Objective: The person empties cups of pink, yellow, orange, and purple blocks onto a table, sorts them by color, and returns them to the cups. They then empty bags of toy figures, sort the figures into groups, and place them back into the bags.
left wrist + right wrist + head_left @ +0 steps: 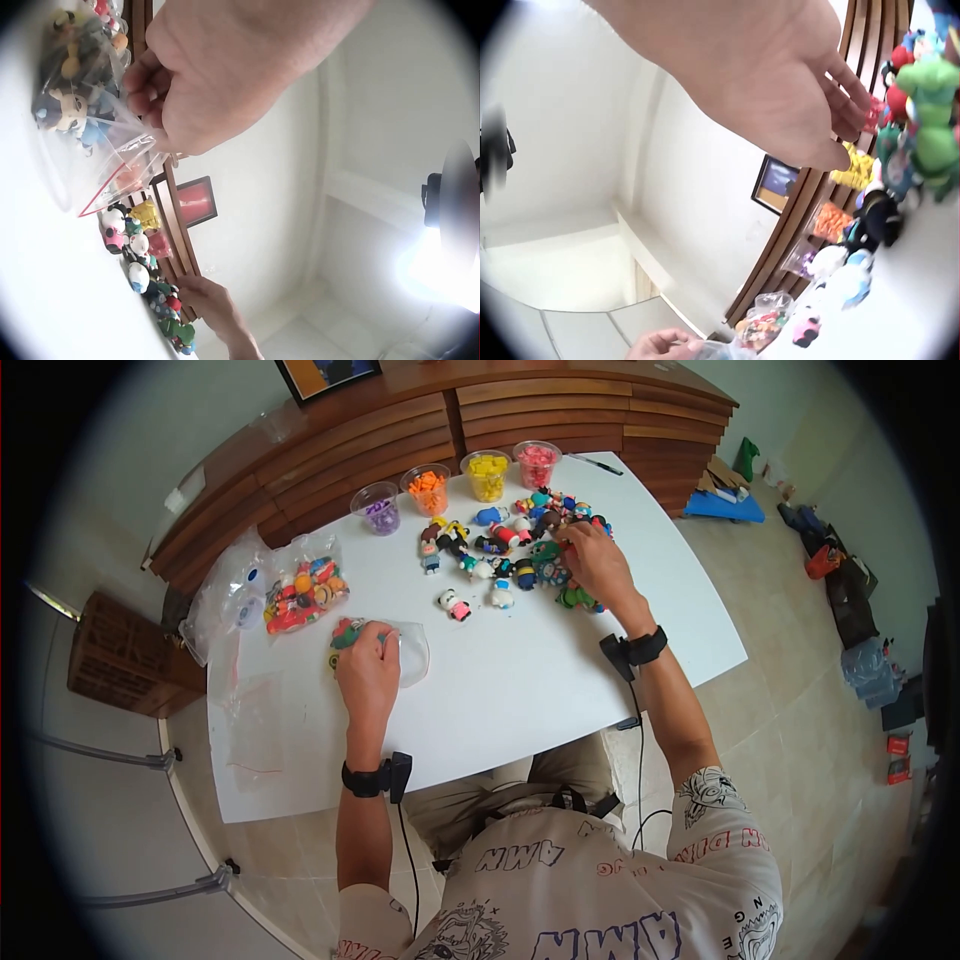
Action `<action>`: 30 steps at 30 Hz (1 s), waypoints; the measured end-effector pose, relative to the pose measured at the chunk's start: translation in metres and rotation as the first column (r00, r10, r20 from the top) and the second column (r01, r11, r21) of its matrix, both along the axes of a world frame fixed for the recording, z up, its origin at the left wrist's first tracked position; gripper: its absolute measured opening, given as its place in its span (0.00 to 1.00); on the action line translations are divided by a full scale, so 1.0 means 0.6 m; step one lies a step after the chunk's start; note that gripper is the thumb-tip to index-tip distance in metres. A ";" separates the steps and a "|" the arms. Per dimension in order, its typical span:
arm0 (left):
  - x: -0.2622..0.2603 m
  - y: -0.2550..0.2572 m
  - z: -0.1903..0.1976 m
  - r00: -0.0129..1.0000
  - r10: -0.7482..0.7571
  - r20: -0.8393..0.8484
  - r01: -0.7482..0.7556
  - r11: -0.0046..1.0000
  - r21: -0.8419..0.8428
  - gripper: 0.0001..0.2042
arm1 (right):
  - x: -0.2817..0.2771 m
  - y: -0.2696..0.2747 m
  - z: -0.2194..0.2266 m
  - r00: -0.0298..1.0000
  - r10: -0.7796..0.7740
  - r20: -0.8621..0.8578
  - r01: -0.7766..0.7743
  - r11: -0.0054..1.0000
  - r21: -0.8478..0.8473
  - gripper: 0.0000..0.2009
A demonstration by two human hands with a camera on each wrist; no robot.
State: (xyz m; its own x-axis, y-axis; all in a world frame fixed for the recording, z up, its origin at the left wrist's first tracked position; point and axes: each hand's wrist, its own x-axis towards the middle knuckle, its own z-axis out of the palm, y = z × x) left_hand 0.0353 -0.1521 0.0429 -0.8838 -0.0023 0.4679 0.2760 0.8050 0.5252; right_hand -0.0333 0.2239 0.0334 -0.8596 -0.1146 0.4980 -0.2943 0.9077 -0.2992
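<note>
My left hand (369,672) pinches the top of a small clear zip bag (413,652) near the table's left side. Small toy figurines show through its plastic, among them one with a pale face (70,112). Over the right part of a spread of loose figurines (525,573) reaches my right hand (603,572). Its fingers (845,112) are loosely bent, with a gap to the thumb and nothing seen between them. A green figurine (934,124) stands close beside that hand. Nearest me in the spread lies a panda figurine in pink (456,606).
Along the back stand clear cups of purple (381,512), orange (428,491), yellow (488,475) and pink pieces (537,463). A filled bag of figurines (306,592) and crumpled plastic (225,595) lie at the left. A pen (597,463) lies back right.
</note>
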 end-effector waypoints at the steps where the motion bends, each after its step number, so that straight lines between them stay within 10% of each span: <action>1: 0.000 0.001 0.000 1.000 -0.005 0.013 0.005 1.000 0.000 0.04 | -0.002 0.010 -0.003 1.000 -0.010 0.005 0.010 0.999 0.044 0.14; 10: -0.001 0.001 0.001 1.000 -0.007 0.027 0.007 1.000 0.005 0.04 | -0.056 0.025 -0.028 0.956 0.267 -0.122 -0.233 0.943 0.237 0.15; 16: -0.002 -0.006 -0.003 1.000 0.014 0.028 -0.014 1.000 0.004 0.04 | -0.043 0.018 0.018 0.981 0.104 0.166 -0.085 0.990 -0.116 0.10; 22: -0.001 -0.003 0.000 1.000 0.001 0.031 -0.001 1.000 0.010 0.04 | -0.044 0.042 0.024 0.999 0.022 -0.049 -0.026 0.995 -0.094 0.12; 30: -0.002 -0.004 -0.003 1.000 0.000 0.025 0.000 1.000 0.020 0.04 | -0.022 0.057 0.027 0.984 0.063 0.168 -0.059 0.998 -0.026 0.12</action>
